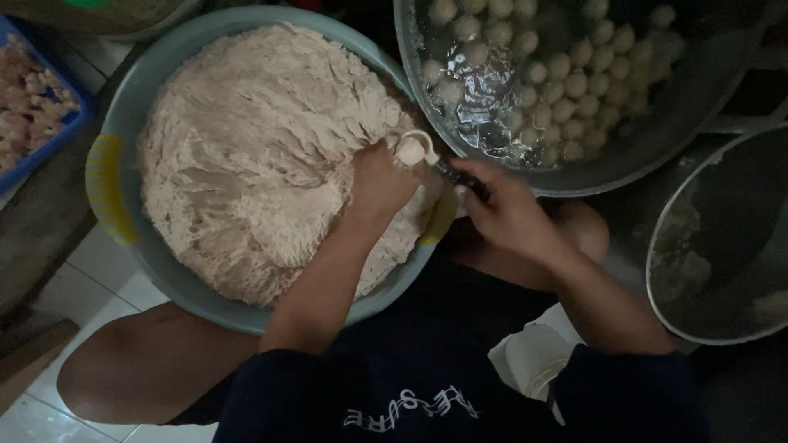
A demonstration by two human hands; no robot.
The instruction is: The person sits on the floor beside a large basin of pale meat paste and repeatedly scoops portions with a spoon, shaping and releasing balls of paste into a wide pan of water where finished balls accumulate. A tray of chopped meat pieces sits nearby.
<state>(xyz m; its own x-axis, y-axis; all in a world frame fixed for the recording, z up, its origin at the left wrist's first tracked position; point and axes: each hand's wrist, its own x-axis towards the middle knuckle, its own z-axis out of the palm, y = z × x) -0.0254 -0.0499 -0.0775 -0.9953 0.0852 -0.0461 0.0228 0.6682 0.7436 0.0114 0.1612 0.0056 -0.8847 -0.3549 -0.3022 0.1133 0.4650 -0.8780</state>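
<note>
Over the paste basin (123,107), hands (386,182) shape a meatball (409,151).

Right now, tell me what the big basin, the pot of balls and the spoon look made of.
Basin: likely plastic; matte grey-green wall with yellow handles.
Pot: metal, probably aluminium or steel; dull grey sheen, thin rim, glinting water.
Spoon, in the right hand: bowl looks pale and smeared, handle dark; material unclear.

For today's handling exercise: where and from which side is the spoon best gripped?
Grip the spoon by its dark handle, coming from the right side, as the right hand does. The bowl end points left against the paste ball at the left hand, leaving only the handle free.
</note>
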